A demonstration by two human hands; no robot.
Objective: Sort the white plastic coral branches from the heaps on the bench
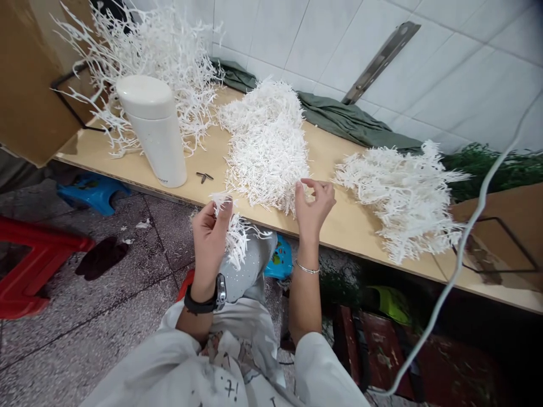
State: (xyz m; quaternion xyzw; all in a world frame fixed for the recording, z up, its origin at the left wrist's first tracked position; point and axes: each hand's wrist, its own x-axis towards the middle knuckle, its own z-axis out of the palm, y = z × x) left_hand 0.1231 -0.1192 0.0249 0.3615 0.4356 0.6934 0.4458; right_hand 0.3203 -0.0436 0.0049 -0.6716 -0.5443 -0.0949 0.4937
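Observation:
My left hand (212,229), with a black watch on its wrist, grips a small bunch of white branching pieces (236,240) in front of the table's near edge. My right hand (314,202) is at the right side of the middle pile of white pieces (269,150); thumb and fingertips are pinched together at the pile, and what lies between them is too small to make out. Another white pile (407,195) spreads over the right part of the table. Long white branches (169,51) are heaped at the back left.
A white bottle (155,133) stands on the wooden table (212,161) beside small dark pieces (204,177). Green cloth (343,118) lies along the tiled wall. A white cable (466,232) hangs at right. Blue stools (91,192) and a red stool (38,260) are below.

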